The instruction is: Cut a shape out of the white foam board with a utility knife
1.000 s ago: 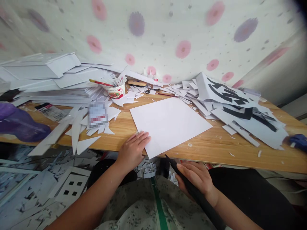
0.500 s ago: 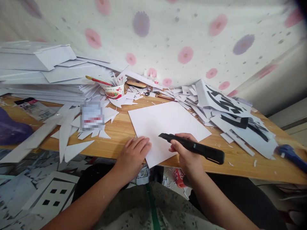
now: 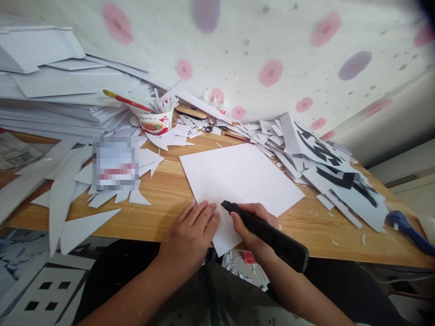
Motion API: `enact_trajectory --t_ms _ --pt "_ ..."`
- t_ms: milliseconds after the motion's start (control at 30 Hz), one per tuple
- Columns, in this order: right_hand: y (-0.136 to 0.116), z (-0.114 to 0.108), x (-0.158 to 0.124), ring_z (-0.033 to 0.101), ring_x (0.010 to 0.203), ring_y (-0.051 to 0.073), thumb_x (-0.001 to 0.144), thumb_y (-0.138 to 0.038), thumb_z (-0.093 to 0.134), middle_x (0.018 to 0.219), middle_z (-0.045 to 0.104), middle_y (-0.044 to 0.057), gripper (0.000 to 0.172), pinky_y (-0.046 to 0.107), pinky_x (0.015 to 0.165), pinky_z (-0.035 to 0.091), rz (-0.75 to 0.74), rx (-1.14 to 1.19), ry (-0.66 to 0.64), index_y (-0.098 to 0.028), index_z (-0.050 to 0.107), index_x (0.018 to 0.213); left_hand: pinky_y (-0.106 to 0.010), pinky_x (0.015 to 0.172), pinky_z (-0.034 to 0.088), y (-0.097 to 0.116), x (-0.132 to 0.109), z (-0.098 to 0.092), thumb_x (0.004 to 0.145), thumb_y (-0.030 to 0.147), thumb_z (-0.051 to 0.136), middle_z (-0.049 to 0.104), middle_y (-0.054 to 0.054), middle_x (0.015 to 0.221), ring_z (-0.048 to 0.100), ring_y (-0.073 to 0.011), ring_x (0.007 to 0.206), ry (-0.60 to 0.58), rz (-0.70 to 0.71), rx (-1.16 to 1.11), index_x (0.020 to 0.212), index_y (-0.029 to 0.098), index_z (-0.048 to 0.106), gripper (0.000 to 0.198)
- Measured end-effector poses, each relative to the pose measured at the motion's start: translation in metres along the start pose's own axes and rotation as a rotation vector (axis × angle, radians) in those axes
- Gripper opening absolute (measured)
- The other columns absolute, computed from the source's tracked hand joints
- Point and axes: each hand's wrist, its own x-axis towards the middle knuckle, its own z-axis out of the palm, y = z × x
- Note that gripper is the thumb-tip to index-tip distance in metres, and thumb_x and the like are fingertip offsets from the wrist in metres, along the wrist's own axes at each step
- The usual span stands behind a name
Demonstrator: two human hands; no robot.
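Observation:
A white foam board sheet (image 3: 244,176) lies at an angle on the wooden table, one corner jutting past the front edge. My left hand (image 3: 190,228) rests flat on its lower left side, fingers stretched out. In my right hand (image 3: 254,226) is a black utility knife (image 3: 268,235), gripped like a pen with its tip pointing left. That tip is just right of my left fingers, at or close above the sheet; I cannot tell whether it touches.
White offcuts (image 3: 81,181) and a tall board stack (image 3: 68,99) fill the left. A paper cup (image 3: 154,121) holds strips and a red-handled brush. Scissors (image 3: 215,128) lie at the back. Black-marked scraps (image 3: 319,154) and a blue tape dispenser (image 3: 409,231) are on the right.
The utility knife has come down and left toward the sheet, its handle now tilted more steeply. My left hand stays on the sheet. The camera view has shifted a little closer.

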Motion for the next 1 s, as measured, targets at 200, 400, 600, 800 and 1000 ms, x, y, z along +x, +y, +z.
enact_trajectory --t_ms 200,400,600,800,1000 --pt "0.005 0.003 0.001 0.067 0.051 0.017 0.073 -0.037 0.068 0.064 0.072 0.001 0.015 0.027 0.049 0.056 -0.062 -0.042 0.017 -0.023 0.065 0.079 -0.049 0.1 0.046 0.0 0.0 0.0 0.084 0.008 0.038 0.06 -0.011 0.131 0.054 -0.0295 0.121 0.007 0.001 0.004 0.118 0.014 0.062 0.042" --pt "0.003 0.005 0.0 0.066 0.05 0.017 0.072 -0.035 0.069 0.061 0.07 0.0 0.014 0.027 0.048 0.054 -0.075 -0.034 0.024 -0.023 0.064 0.077 -0.049 0.099 0.046 0.0 0.0 0.0 0.085 0.008 0.037 0.06 -0.012 0.13 0.055 -0.0295 0.121 0.011 -0.001 -0.009 0.118 0.014 0.062 0.041" --pt "-0.005 0.001 0.005 0.062 0.048 0.014 0.071 -0.037 0.071 0.06 0.068 -0.001 0.019 0.024 0.045 0.05 0.139 0.04 -0.085 -0.021 0.061 0.076 -0.049 0.099 0.046 -0.001 0.0 0.0 0.087 0.009 0.037 0.06 -0.012 0.13 0.055 -0.0296 0.12 0.006 0.004 -0.012 0.119 0.013 0.062 0.041" --pt "-0.002 0.002 0.017 0.063 0.055 0.017 0.071 -0.041 0.07 0.065 0.069 0.002 0.023 0.027 0.05 0.05 0.292 0.105 -0.153 -0.02 0.062 0.075 -0.048 0.099 0.045 -0.001 -0.001 0.003 0.087 0.007 0.035 0.061 -0.011 0.129 0.055 -0.0287 0.119 0.047 0.004 -0.002 0.118 0.014 0.062 0.042" --pt "-0.004 0.007 0.011 0.062 0.058 0.019 0.069 -0.043 0.069 0.064 0.068 0.002 0.025 0.031 0.057 0.05 0.424 0.134 -0.083 -0.02 0.061 0.076 -0.047 0.1 0.043 -0.001 -0.002 0.004 0.09 0.01 0.034 0.063 -0.01 0.127 0.057 -0.0281 0.117 0.081 0.003 0.006 0.116 0.014 0.063 0.039"
